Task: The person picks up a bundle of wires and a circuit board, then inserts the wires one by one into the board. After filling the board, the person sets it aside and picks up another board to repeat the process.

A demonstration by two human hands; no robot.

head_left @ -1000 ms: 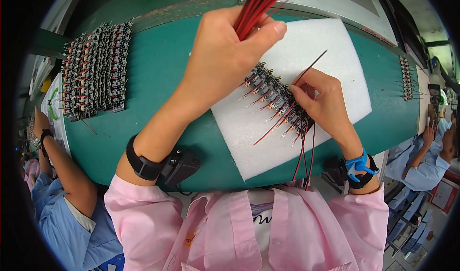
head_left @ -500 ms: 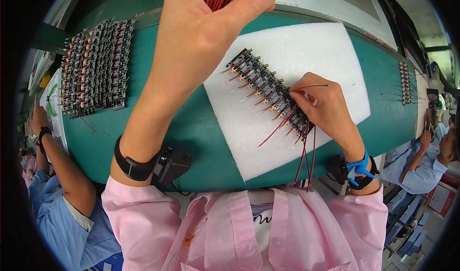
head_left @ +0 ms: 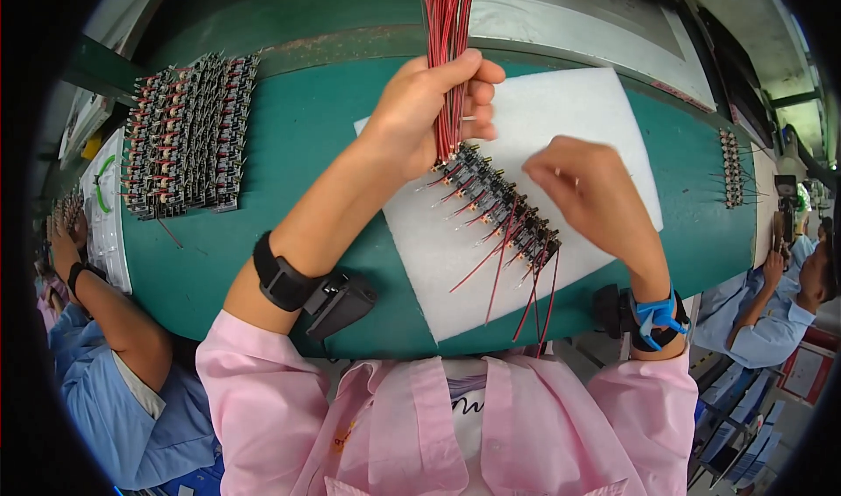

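Left hand pinches long, thin red wire bundle; right hand curled near black circuit-board row on white foam sheet, can't tell if pinching. Keep wire ends untangled.

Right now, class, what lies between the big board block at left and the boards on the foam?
In the head view: green tabletop, then the left forearm above it, then some white foam.

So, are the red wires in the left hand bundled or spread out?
Bundled: the left hand grips the wires together, though their upper ends fan out slightly.
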